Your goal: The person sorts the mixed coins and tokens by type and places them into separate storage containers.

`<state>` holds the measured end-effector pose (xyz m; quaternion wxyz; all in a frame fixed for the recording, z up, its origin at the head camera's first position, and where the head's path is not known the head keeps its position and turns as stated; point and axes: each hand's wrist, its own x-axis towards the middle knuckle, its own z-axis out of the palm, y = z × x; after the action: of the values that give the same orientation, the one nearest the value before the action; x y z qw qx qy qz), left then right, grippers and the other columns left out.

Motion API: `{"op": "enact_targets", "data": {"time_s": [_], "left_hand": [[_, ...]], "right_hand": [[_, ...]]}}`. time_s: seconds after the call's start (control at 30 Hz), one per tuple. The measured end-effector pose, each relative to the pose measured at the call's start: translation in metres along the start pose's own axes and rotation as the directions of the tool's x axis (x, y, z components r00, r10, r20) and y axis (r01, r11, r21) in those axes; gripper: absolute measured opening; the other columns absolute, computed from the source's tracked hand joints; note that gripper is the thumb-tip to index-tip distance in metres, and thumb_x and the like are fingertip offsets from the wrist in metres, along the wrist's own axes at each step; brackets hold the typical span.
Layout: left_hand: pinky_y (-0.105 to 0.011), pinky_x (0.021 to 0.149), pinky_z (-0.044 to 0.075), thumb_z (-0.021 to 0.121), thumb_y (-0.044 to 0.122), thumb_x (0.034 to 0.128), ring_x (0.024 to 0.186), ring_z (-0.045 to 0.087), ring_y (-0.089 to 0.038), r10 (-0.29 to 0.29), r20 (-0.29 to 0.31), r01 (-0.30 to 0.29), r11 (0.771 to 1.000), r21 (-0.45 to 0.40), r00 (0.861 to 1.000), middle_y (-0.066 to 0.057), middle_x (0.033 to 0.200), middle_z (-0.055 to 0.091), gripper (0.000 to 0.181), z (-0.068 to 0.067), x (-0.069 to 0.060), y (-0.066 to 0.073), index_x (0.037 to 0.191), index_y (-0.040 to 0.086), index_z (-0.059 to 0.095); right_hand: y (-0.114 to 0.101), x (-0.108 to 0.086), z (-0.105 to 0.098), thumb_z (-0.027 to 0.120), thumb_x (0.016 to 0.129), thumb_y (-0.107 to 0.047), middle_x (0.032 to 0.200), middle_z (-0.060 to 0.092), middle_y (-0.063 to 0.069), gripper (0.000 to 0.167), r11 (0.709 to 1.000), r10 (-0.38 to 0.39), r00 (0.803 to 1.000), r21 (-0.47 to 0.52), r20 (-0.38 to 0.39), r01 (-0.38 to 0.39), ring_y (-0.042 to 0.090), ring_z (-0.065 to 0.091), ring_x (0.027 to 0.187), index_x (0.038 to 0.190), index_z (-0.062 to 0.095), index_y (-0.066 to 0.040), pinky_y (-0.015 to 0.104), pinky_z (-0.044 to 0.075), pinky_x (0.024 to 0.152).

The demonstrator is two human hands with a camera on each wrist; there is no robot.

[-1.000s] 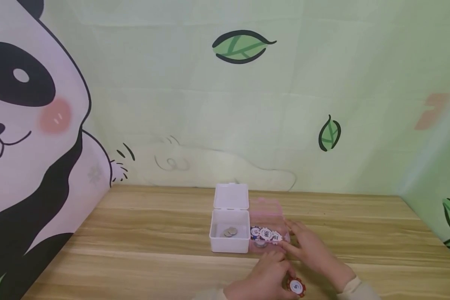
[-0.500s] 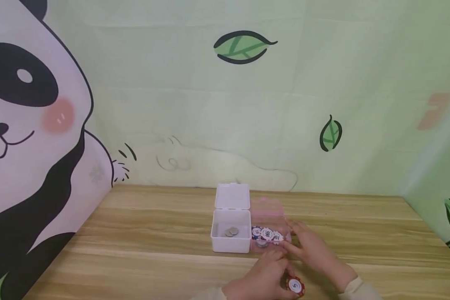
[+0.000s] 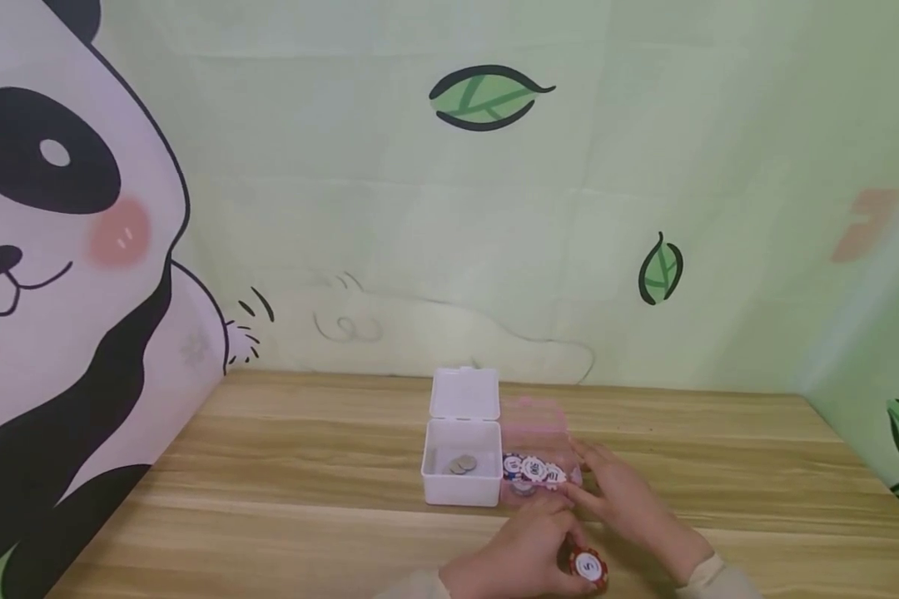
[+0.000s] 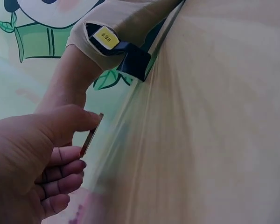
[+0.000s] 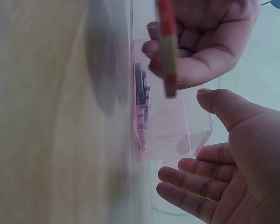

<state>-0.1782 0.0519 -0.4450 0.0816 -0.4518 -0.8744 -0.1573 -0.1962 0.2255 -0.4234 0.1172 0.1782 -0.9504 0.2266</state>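
My left hand (image 3: 517, 545) pinches a red poker chip (image 3: 589, 568) marked 5 between thumb and fingers, in front of a translucent pink box (image 3: 539, 438). Seen edge-on in the left wrist view, the chip (image 4: 91, 135) stands clear of the table. My right hand (image 3: 629, 499) rests at the pink box's right side, its thumb by the front and its fingers fairly straight along the side wall. In the right wrist view, several poker chips (image 5: 141, 93) lie on the box's floor. The box's lid is raised, and its front is partly hidden by my left hand.
A white box (image 3: 460, 491) with its lid (image 3: 464, 393) raised stands against the pink box's left side. A few coins (image 3: 462, 463) lie inside it. Behind the wooden table (image 3: 307, 466) hangs a green cloth (image 3: 345, 208) with a panda and leaves.
My left hand has shifted very slightly with the red poker chip still pinched. The right hand stays at the pink box. The view has drifted a little.
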Motion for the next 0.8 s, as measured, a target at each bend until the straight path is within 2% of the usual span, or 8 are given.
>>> {"op": "enact_targets", "data": {"time_s": [0.13,0.5,0.63,0.8], "left_hand": [[-0.014,0.093,0.042,0.076,0.050,0.0756,0.102,0.054,-0.002,0.032,0.009,-0.032,0.999,0.023,0.999,0.013,0.098,0.060,0.032,-0.008,0.001,0.000,0.092,0.024,0.065],[-0.014,0.099,0.041,0.074,0.048,0.0783,0.108,0.056,-0.002,0.125,0.021,-0.126,0.992,0.020,0.992,0.014,0.098,0.062,0.032,-0.031,0.004,-0.003,0.095,0.023,0.064],[-0.010,0.092,0.041,0.075,0.044,0.0783,0.100,0.054,0.001,0.109,0.026,-0.108,0.993,-0.040,0.994,0.015,0.098,0.061,0.028,-0.037,0.004,-0.007,0.094,0.024,0.064],[-0.007,0.083,0.040,0.078,0.041,0.0758,0.092,0.054,0.002,0.061,-0.010,-0.062,0.995,-0.084,0.998,0.014,0.095,0.061,0.026,-0.046,0.004,-0.013,0.090,0.023,0.065]], "right_hand": [[0.000,0.000,0.000,0.068,0.088,-0.029,0.133,0.053,0.031,0.063,1.000,0.002,1.000,-0.002,-0.001,-0.002,0.045,0.058,0.114,0.136,0.047,0.006,0.057,0.047,0.097],[0.001,-0.001,-0.003,0.068,0.088,-0.022,0.129,0.057,0.026,0.061,1.000,-0.019,1.000,0.007,0.004,0.019,0.039,0.063,0.107,0.137,0.046,0.006,0.053,0.050,0.093],[0.002,-0.001,-0.002,0.068,0.088,-0.024,0.129,0.058,0.024,0.063,1.000,-0.004,1.000,0.003,0.019,0.004,0.036,0.064,0.104,0.138,0.044,0.005,0.052,0.051,0.092],[0.003,0.000,-0.001,0.069,0.087,-0.025,0.129,0.058,0.022,0.064,1.000,0.006,1.000,-0.001,0.021,-0.006,0.035,0.065,0.104,0.139,0.044,0.005,0.052,0.052,0.092]]}}
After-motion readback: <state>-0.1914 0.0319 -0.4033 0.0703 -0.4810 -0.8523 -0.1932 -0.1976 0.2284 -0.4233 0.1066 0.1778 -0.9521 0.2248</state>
